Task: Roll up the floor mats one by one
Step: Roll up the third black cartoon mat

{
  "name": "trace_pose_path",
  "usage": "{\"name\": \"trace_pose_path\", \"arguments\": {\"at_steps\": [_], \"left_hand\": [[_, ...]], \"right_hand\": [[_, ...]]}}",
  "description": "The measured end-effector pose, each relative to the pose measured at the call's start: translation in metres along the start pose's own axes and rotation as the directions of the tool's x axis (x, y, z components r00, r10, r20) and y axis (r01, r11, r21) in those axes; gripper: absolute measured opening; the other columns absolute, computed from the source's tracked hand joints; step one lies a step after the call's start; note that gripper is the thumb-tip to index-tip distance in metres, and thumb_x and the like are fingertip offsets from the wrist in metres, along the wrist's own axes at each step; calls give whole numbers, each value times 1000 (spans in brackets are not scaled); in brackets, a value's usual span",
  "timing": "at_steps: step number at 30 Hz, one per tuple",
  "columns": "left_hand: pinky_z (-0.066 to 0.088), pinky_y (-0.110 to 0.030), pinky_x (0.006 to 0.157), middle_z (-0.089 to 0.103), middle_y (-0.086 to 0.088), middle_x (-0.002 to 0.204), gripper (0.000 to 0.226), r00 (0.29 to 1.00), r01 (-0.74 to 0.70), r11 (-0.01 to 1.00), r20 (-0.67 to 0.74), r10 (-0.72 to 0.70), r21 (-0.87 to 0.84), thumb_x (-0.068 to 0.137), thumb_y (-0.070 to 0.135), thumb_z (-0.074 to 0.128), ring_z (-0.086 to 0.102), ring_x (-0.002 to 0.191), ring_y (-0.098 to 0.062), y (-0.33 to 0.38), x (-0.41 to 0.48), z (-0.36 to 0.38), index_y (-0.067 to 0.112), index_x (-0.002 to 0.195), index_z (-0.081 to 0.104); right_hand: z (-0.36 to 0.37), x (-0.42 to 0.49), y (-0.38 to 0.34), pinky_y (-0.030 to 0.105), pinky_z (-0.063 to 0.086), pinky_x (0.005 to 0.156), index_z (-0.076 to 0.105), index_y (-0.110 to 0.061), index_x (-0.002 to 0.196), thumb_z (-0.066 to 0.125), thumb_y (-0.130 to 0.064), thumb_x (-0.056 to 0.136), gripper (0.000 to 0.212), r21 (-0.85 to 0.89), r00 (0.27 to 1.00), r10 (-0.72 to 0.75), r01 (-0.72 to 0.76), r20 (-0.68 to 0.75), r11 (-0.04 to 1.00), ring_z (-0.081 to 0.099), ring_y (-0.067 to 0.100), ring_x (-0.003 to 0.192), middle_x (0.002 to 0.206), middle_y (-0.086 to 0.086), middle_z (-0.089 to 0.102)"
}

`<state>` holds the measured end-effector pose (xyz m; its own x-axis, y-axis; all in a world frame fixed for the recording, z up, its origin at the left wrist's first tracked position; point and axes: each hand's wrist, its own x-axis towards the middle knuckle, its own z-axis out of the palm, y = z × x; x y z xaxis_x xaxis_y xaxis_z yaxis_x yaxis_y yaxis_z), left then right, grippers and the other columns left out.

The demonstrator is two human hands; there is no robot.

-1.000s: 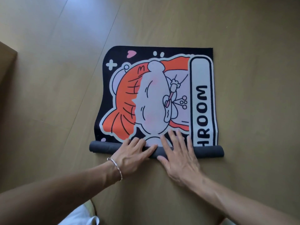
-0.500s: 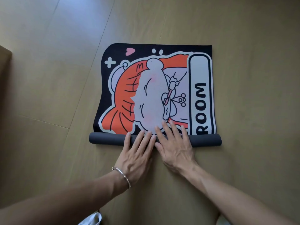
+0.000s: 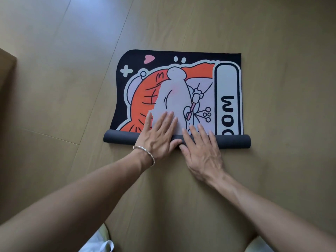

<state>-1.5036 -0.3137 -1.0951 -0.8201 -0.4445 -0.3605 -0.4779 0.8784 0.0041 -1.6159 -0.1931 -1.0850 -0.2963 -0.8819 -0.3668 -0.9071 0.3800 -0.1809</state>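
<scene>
The floor mat (image 3: 181,84) lies on the wooden floor (image 3: 54,88), printed side up, with its near end already wound into a dark grey roll (image 3: 231,141) that spans the mat's full width. Both hands are flat and grip nothing. The left hand (image 3: 160,135), with a bracelet (image 3: 145,153) at the wrist, and the right hand (image 3: 201,148) press side by side on the middle of the roll. Their straight fingers reach over it onto the flat printed face.

Judging by the thin roll and the broad stretch of picture beyond it, this mat is started but not near finished: most of its length is left to roll. Only this one mat shows, so it cannot be told whether others are waiting or already rolled.
</scene>
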Motion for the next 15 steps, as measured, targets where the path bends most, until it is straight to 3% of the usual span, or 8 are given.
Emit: {"name": "trace_pose_path", "arguments": {"at_steps": [2,3,5,7,12,15], "left_hand": [[-5,-56,111,0,-8,158,77,995,95,994,24,-94,-45,88,56,-4,2,146,-25,-1,8,-8,12,150,4],[-7,-56,111,-2,-8,158,77,989,151,984,17,-150,-93,87,56,-6,-1,146,-26,-2,12,-13,13,150,2],[6,-59,111,13,-11,156,73,983,173,978,-46,-179,-120,91,53,5,14,144,-29,-2,11,-15,11,149,17],[25,-63,103,37,-17,147,65,982,102,992,-151,-113,-77,93,47,23,37,135,-33,0,4,-7,6,141,39],[30,-61,102,41,-17,145,66,997,32,997,-71,-36,-64,88,45,30,40,133,-31,2,-4,3,5,140,32],[22,-58,108,34,-14,149,74,998,57,997,-13,-57,-43,89,53,18,33,138,-29,-7,14,-9,6,145,30]], "right_hand": [[-9,18,1,44,17,110,51,-13,136,17,-46,95,63,13,1000,10,-10,-6,1000,39,33,135,143,14,47],[-14,27,1,45,14,114,44,-15,142,11,-46,95,65,4,1000,8,-8,-13,1000,30,31,140,149,12,38],[-21,45,5,44,4,117,27,-21,150,6,-46,98,61,-18,1000,20,-21,-15,1000,10,27,147,158,9,18],[-28,63,9,43,-1,118,19,-22,151,13,-44,101,55,-9,999,51,-51,-9,999,1,26,147,160,8,8],[-35,81,11,45,2,117,27,-16,149,19,-44,102,55,4,997,67,-67,-36,998,6,29,147,158,13,17],[-33,65,6,50,10,115,40,-11,143,20,-47,98,61,65,993,26,-19,-112,998,21,34,143,151,16,34]]}}
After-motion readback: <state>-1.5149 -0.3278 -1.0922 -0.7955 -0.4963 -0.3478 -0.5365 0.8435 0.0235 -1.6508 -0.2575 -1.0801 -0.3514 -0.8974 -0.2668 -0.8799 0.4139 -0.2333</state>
